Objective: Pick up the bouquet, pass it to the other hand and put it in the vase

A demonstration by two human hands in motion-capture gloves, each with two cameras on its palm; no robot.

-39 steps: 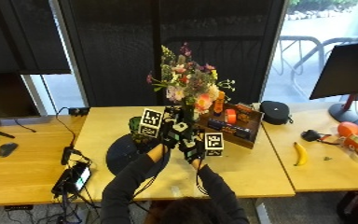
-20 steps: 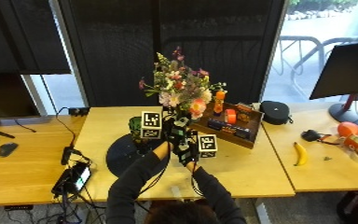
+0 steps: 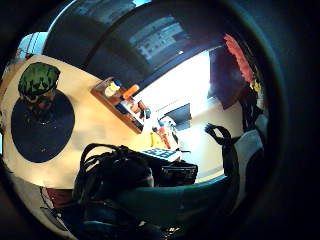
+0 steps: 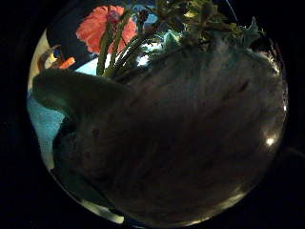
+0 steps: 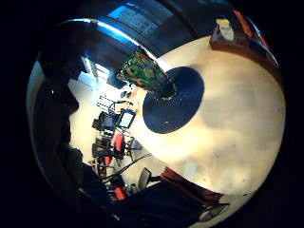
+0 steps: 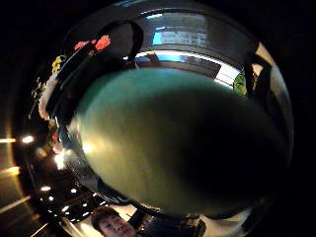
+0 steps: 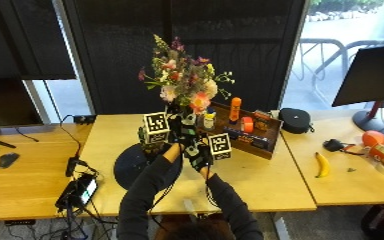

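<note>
The bouquet, mixed pink, white and orange flowers, stands upright in the air over the table's middle. My left hand grips its green stems. My right hand sits just below and right of it, also closed round the stems. The green patterned vase stands on a dark round mat just left of the hands. In the outside view the left hand mostly hides it. From the right palm the vase shows at the mat's edge.
A wooden tray with an orange bottle and small items lies right of the hands. Further right are a black case, a banana and a monitor. A power brick sits on the left table.
Both hands have carried the bouquet leftwards, from beside the wooden tray to next to the vase. The flowers now stand higher and more upright.
</note>
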